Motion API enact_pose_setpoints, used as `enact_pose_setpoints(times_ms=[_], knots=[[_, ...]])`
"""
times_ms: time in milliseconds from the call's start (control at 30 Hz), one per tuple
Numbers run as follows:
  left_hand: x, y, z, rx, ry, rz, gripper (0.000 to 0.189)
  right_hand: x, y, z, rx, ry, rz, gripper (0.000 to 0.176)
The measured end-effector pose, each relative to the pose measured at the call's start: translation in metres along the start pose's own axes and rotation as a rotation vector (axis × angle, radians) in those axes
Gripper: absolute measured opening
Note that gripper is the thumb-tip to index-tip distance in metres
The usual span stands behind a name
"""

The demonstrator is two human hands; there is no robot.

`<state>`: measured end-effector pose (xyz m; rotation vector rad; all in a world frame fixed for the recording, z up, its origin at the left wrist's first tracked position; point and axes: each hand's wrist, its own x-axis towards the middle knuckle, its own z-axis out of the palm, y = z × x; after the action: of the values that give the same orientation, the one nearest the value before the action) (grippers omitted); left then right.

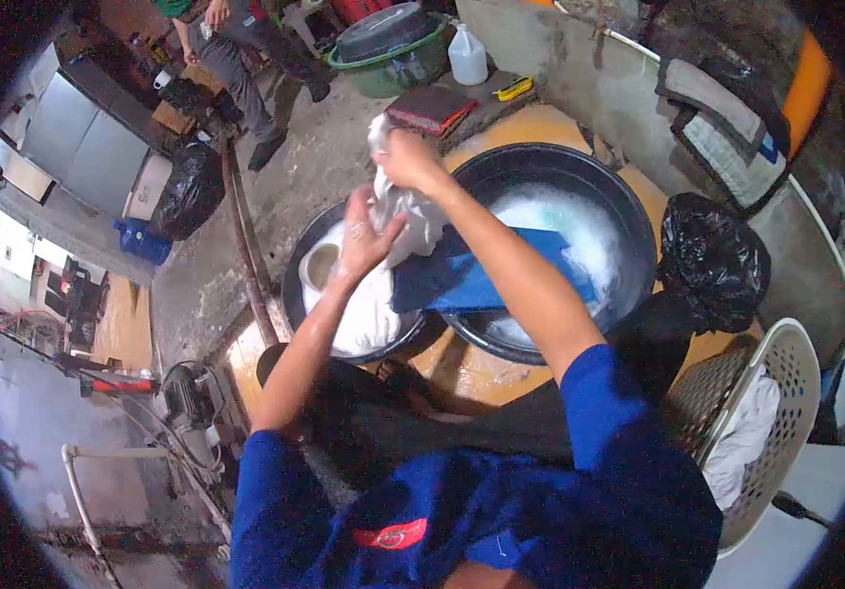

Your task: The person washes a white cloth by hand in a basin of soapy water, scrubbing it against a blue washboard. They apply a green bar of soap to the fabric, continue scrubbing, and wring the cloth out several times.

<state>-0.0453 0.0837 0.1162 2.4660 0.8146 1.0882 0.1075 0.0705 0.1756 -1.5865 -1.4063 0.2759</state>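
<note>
My right hand [411,162] is closed on a bunched white cloth [418,226], lifting part of it above the left basin. Just below it, my left hand [369,239] is open beside the hanging cloth, thumb and fingers apart, with some suds on the skin. The smaller dark basin [292,294] under my hands contains white fabric [369,309] and a round white container [319,265]. A blue flat piece [472,280] bridges the gap between this basin and the large black tub [646,221] of sudsy water [530,208].
A perforated laundry basket [791,393] with white fabric stands at my right, near a black plastic bag [712,260]. Beyond the tubs are a green tub [393,74], a white jug [467,57] and a yellow-handled brush [514,89]. Another person [241,69] stands at the far left.
</note>
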Motion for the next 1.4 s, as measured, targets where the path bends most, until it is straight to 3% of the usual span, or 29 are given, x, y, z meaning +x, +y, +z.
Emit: enact_pose_setpoints(times_ms=[33,133,200,233,267,367,433,500,633,700,733,833,867,967,1000,1100,1133,1167,1267,1300,1400], knots=[[0.009,0.016,0.008,-0.035,0.042,0.019,0.043,-0.001,-0.008,0.008,0.038,-0.039,-0.026,0.034],[0.04,-0.051,0.022,0.174,-0.051,-0.201,0.036,-0.014,-0.016,0.021,0.054,0.114,-0.119,0.029],[0.056,-0.062,-0.001,0.059,-0.006,-0.368,0.028,-0.036,-0.004,0.006,0.061,0.126,-0.06,0.026],[0.064,-0.058,-0.016,0.145,0.053,-0.384,0.026,-0.047,0.006,-0.003,0.065,0.132,-0.03,0.026],[0.075,-0.098,-0.024,0.164,-0.008,-0.368,0.028,-0.055,0.027,0.001,0.042,-0.021,0.075,0.023],[0.092,-0.059,-0.072,0.106,-0.008,-0.377,0.039,-0.08,0.093,0.065,-0.155,-0.548,0.276,0.021],[0.105,-0.051,-0.09,0.11,-0.067,-0.351,0.046,-0.097,0.122,0.13,-0.245,-0.359,0.145,0.021],[0.107,-0.016,-0.104,0.164,-0.07,-0.363,0.049,-0.109,0.074,0.12,-0.214,-0.222,0.16,0.022],[0.102,0.003,-0.131,0.026,-0.094,-0.358,0.041,-0.097,0.037,0.148,-0.256,-0.289,0.105,0.029],[0.099,0.014,-0.149,-0.164,-0.051,-0.368,0.035,-0.092,0.031,0.163,0.065,-0.462,0.228,0.033],[0.101,0.018,-0.165,-0.058,-0.058,-0.364,0.028,-0.089,0.033,0.176,0.226,-0.547,0.287,0.036],[0.108,-0.011,-0.194,0.094,0.03,-0.35,0.034,-0.102,0.041,0.224,0.396,-0.445,0.203,0.043],[0.106,-0.018,-0.2,-0.054,0.052,-0.331,0.036,-0.103,0.042,0.238,0.638,-0.38,0.008,0.041],[0.103,-0.059,-0.22,-0.09,0.072,-0.363,0.037,-0.11,-0.065,0.095,0.608,-0.651,-0.007,0.042],[0.099,-0.05,-0.222,-0.076,0.146,-0.397,0.03,-0.102,-0.066,0.101,0.571,-0.678,-0.096,0.037],[0.094,-0.045,-0.229,-0.065,0.284,-0.529,0.025,-0.088,-0.066,0.091,0.557,-0.611,-0.228,0.046],[0.096,-0.071,-0.234,-0.176,0.297,-0.506,0.022,-0.086,-0.059,0.097,0.586,-0.499,-0.189,0.057],[0.097,-0.097,-0.231,-0.214,0.315,-0.509,0.021,-0.081,-0.049,0.1,0.786,-0.538,-0.185,0.069],[0.105,-0.117,-0.227,-0.246,0.351,-0.497,0.024,-0.082,-0.058,0.037,0.565,-0.606,-0.238,0.063],[0.104,-0.11,-0.226,-0.307,0.331,-0.531,0.024,-0.077,-0.052,0.02,0.365,-0.574,-0.296,0.061],[0.106,-0.058,-0.212,-0.485,0.294,-0.61,0.025,-0.08,-0.069,-0.079,0.395,-0.487,-0.427,0.068]])
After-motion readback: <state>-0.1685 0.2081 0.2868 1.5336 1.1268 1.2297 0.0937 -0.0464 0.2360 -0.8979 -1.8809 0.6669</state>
